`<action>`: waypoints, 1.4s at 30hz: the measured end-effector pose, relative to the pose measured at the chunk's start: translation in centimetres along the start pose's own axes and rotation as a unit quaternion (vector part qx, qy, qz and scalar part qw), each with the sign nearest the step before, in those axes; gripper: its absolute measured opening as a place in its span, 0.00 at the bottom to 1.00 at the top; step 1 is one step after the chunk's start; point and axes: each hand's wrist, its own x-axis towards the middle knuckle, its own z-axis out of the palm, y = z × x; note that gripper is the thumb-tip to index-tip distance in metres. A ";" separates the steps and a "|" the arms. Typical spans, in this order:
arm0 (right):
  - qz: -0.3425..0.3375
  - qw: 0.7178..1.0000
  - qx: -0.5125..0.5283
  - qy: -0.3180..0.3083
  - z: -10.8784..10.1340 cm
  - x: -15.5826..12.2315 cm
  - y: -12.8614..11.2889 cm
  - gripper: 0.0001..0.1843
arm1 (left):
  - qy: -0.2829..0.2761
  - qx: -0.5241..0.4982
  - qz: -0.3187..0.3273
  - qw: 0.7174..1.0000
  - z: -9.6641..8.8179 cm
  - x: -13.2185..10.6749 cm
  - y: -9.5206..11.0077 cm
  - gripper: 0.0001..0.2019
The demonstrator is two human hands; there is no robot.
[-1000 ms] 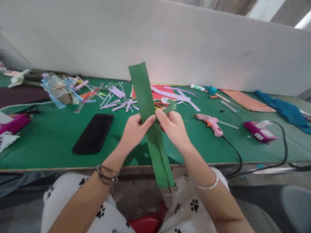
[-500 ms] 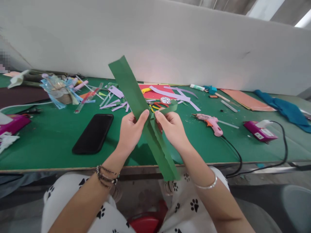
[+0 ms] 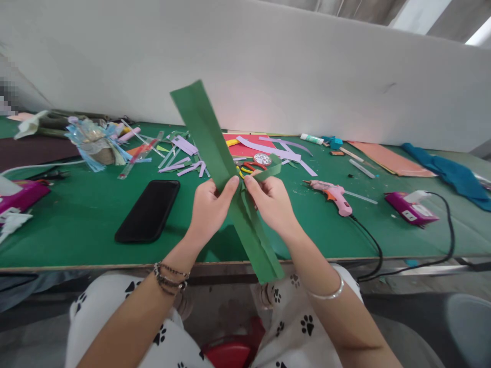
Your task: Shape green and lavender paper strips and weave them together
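A long green paper strip (image 3: pixel 205 128) slants across the middle of the head view, its lower end past the table's front edge. Its right side is torn and uneven below the hands. My left hand (image 3: pixel 210 204) pinches the strip about halfway along, thumb on top. Close beside it, my right hand (image 3: pixel 270 202) pinches the torn side, from which a narrow curled green paper piece (image 3: pixel 270 167) sticks out above the fingers. The fingertips under the paper are hidden. Just behind the hands lie pliers with red and yellow handles (image 3: pixel 256 166), partly covered.
On the green table (image 3: pixel 326 235) lie a black phone (image 3: pixel 148 210) at left and a pink glue gun (image 3: pixel 332 194) at right. Purple paper strips (image 3: pixel 286 151) are scattered behind. Purple power sockets (image 3: pixel 410 207) with cables sit at both sides. A white wall (image 3: pixel 245 66) bounds the back.
The upper end of the green strip has tipped slightly and its lower end has risen a little. Both hands keep their pinch in nearly the same place.
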 end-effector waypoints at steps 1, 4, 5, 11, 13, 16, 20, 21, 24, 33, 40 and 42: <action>0.004 1.000 0.011 -0.005 -0.1 0.0 0.0 0.22 | 0.008 -0.014 -0.003 1.000 0.0 0.1 0.0 0.13; 0.007 0.999 0.033 -0.011 -0.2 0.1 0.0 0.23 | 0.002 -0.012 -0.008 1.000 -0.2 0.3 -0.1 0.13; 0.007 0.999 0.035 -0.009 -0.2 0.0 0.0 0.24 | -0.010 -0.004 -0.007 1.000 -0.2 0.3 -0.1 0.12; -0.012 0.999 -0.034 -0.013 0.1 -0.2 -0.1 0.22 | -0.002 0.044 0.004 0.999 -0.3 0.3 0.1 0.14; -0.024 0.998 -0.055 0.009 0.2 -0.2 -0.1 0.20 | 0.008 0.059 0.009 0.998 -0.3 0.2 0.2 0.15; -0.027 0.998 -0.047 0.010 0.2 -0.1 -0.1 0.17 | -0.023 0.058 0.010 0.998 -0.2 0.3 0.1 0.13; -0.014 0.999 -0.037 0.017 0.0 0.1 -0.2 0.20 | -0.054 0.045 0.005 0.997 0.0 0.4 -0.1 0.12; -0.004 0.999 -0.040 0.020 0.0 0.1 -0.2 0.21 | -0.050 0.035 0.005 0.998 0.0 0.4 -0.2 0.12; 0.014 0.999 -0.030 0.008 -0.2 0.2 -0.2 0.21 | -0.021 0.004 0.002 1.000 -0.1 0.4 -0.2 0.12; -0.026 0.999 -0.029 -0.015 -0.1 0.0 0.1 0.21 | 0.024 0.097 0.017 0.995 -0.3 0.3 -0.2 0.14; -0.006 1.000 -0.020 -0.011 -0.2 0.2 0.2 0.18 | -0.068 0.086 0.020 0.994 0.0 0.3 -0.2 0.15; -0.002 1.000 -0.001 -0.017 -0.2 0.2 0.1 0.18 | -0.076 0.076 0.017 0.994 0.0 0.3 -0.2 0.15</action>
